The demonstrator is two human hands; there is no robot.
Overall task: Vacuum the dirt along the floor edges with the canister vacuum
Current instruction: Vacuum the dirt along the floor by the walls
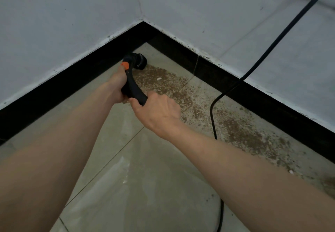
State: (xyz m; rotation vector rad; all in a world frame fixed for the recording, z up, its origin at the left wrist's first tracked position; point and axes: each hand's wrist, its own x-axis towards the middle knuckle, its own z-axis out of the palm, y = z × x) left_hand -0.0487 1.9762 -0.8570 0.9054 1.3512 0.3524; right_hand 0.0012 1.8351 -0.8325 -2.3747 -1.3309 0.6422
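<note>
A black vacuum handle with an orange button points down into the floor corner, its round nozzle end close to the black skirting. My left hand grips the handle from the left, near the orange button. My right hand holds the handle's near end, fingers curled round it. Brown dirt lies in a band along the right-hand floor edge, starting just right of the nozzle and running toward the lower right. The canister itself is out of view.
Two grey-white walls meet at a corner with black skirting below. A black cable hangs down the right wall, crosses the dirt and runs under my right forearm. Beige floor tiles fill the foreground.
</note>
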